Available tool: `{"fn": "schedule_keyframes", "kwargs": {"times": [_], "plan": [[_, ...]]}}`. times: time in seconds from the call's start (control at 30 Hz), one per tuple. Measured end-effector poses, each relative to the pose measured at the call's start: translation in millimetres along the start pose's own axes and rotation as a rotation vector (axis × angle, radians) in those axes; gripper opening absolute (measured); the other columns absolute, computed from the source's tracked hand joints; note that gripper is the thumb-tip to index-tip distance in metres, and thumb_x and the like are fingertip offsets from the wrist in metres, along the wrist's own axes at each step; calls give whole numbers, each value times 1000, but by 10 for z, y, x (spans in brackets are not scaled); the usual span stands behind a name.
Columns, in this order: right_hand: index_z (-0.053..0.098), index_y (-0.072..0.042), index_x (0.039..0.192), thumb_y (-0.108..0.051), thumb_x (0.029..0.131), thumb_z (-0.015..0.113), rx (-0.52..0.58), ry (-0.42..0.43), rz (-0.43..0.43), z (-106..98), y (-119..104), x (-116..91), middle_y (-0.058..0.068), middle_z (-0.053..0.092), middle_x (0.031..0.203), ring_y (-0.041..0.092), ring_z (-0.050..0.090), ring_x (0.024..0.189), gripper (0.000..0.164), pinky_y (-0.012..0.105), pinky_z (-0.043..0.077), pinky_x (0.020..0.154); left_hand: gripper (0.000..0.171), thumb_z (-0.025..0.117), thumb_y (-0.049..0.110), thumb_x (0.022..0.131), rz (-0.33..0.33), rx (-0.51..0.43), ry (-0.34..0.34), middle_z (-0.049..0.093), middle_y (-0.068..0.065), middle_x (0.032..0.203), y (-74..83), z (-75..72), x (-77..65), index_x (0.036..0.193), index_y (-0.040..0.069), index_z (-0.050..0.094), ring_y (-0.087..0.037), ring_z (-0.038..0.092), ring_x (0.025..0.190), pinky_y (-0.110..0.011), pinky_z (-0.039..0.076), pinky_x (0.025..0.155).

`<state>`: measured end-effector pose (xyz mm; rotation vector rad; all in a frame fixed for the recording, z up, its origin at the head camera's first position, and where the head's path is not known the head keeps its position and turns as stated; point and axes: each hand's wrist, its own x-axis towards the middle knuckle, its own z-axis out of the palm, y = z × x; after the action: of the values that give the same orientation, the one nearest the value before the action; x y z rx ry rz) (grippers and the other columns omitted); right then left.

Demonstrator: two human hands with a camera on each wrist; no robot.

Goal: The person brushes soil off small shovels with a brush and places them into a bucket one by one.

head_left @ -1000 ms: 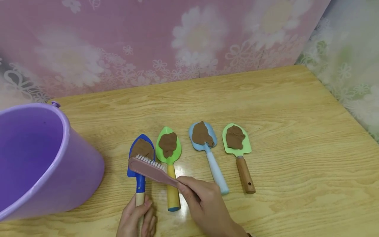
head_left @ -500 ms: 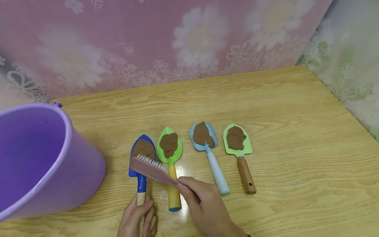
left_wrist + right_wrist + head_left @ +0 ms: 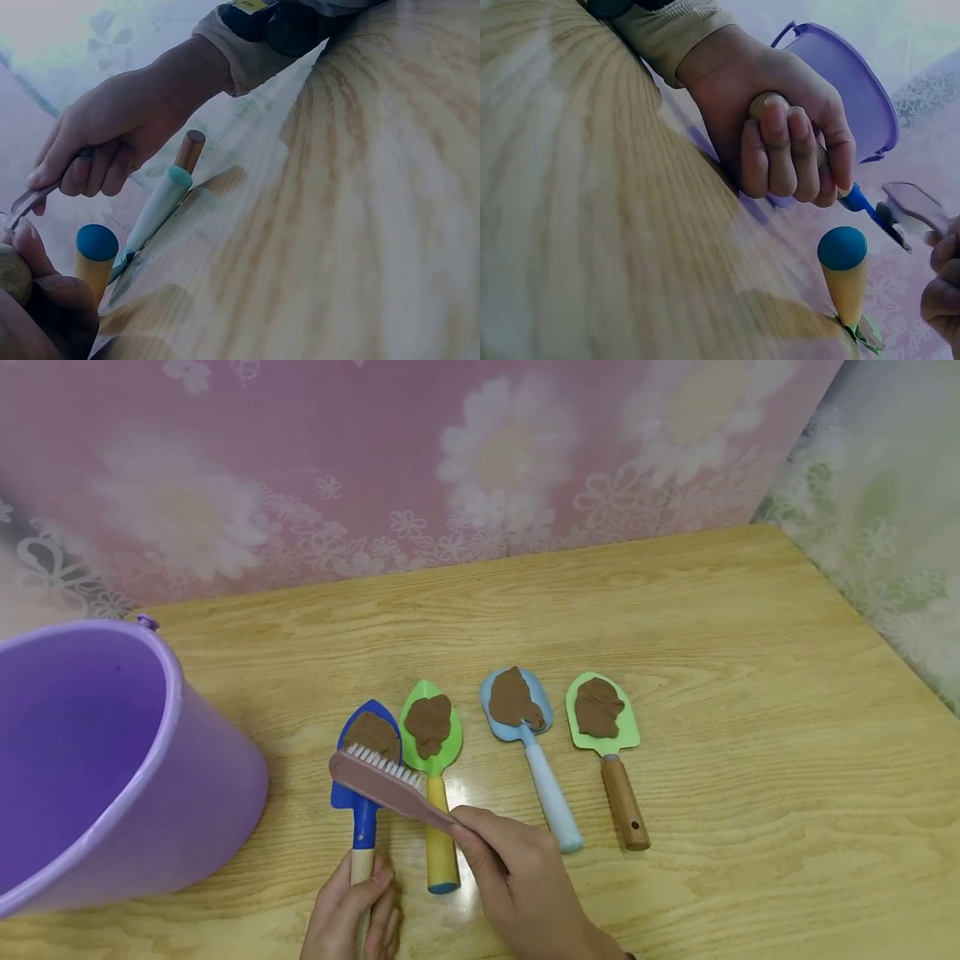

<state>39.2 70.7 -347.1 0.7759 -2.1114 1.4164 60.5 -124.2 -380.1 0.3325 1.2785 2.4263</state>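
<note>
In the head view my left hand (image 3: 345, 914) grips the pale wooden handle of a blue trowel (image 3: 365, 827), its blade bearing a flat brown clay-like lump (image 3: 372, 732). My right hand (image 3: 525, 881) holds a pinkish-brown brush (image 3: 382, 787) by its handle. The brush head lies across the lower part of the blade, hiding some of it, with white bristles facing the lump; whether they touch it I cannot tell. In the right wrist view the left hand's fingers (image 3: 784, 150) curl round the trowel handle. The left wrist view shows the right hand (image 3: 112, 127) curled round the brush handle.
A bright green trowel (image 3: 444, 752) with a yellow handle lies close beside the blue one. Further right are a light blue trowel (image 3: 551, 797) and a pale green trowel (image 3: 624, 810), each bearing a brown lump. A purple bucket (image 3: 217, 785) stands left on the wooden table (image 3: 750, 693).
The blue trowel has shifted slightly right and tilted a little, its blade nearer the bright green trowel. The brush has stayed almost where it was. Both hands keep their hold.
</note>
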Motion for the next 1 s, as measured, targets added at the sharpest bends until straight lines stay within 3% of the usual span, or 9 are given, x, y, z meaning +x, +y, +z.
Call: {"fn": "schedule_keyframes", "kwargs": {"times": [0.23,0.47,0.67,0.87,1.0], "plan": [[63,-4,104,1,96,52,41,-148,30,-25,-17,0,-2,56,72,-2,46,63,14,5,41,57,22,26,2,102,26,-25,-18,20,-15,49,12,9,16,95,9,46,-30,14,37,-38,11,31],[63,-2,104,3,94,55,12,-1,49,-27,-4,9,2,60,72,-3,44,57,14,5,40,52,20,29,4,102,-2,4,27,20,-16,50,24,18,4,93,11,47,-32,14,37,-40,10,31],[64,-3,105,3,95,54,66,-96,32,-3,-15,2,1,59,73,-3,46,61,15,5,41,55,21,26,3,102,17,-15,-1,20,-15,50,20,4,7,95,8,45,-31,14,37,-40,10,31],[64,-3,103,6,92,56,22,-14,67,-22,-13,1,0,58,69,-5,42,56,16,4,38,49,20,29,4,102,11,-9,13,20,-15,50,7,12,5,94,10,46,-31,14,37,-39,10,31],[64,-3,103,3,94,55,55,-83,34,-28,-18,3,-1,56,71,-4,44,59,14,5,40,53,20,29,4,102,5,-12,15,20,-15,50,5,11,2,95,10,46,-31,14,37,-41,10,32]]}}
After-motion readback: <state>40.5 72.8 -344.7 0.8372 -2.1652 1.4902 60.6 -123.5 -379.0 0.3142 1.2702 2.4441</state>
